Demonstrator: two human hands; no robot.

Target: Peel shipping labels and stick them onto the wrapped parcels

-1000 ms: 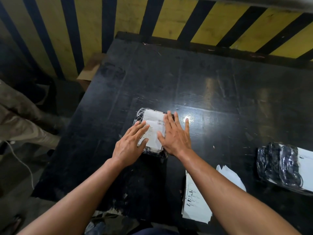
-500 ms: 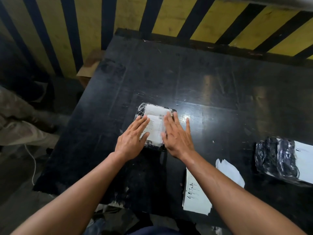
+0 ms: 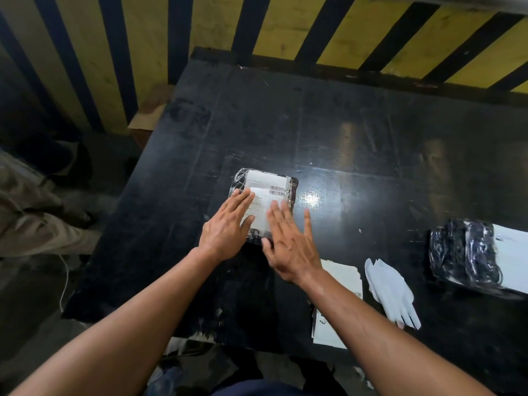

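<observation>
Nearest, just right of the right wrist: stack of label sheets (image 3: 340,284) at the table (image 3: 371,144) edge, peeled backing paper (image 3: 391,290) beside it. Both hands flat, fingers straight and gripping nothing: left hand (image 3: 225,227) presses the white shipping label (image 3: 265,195) on the wrapped parcel (image 3: 292,187), right hand (image 3: 288,247) over its near right corner, blurred, contact unclear. Well right of the fingers lies a second wrapped parcel (image 3: 468,252); beyond the fingertips, the label's barcode, then the striped wall (image 3: 285,24).

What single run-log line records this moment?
step: smoothing label | parcel: flat on table | left hand: pressing label | right hand: flat, blurred
</observation>
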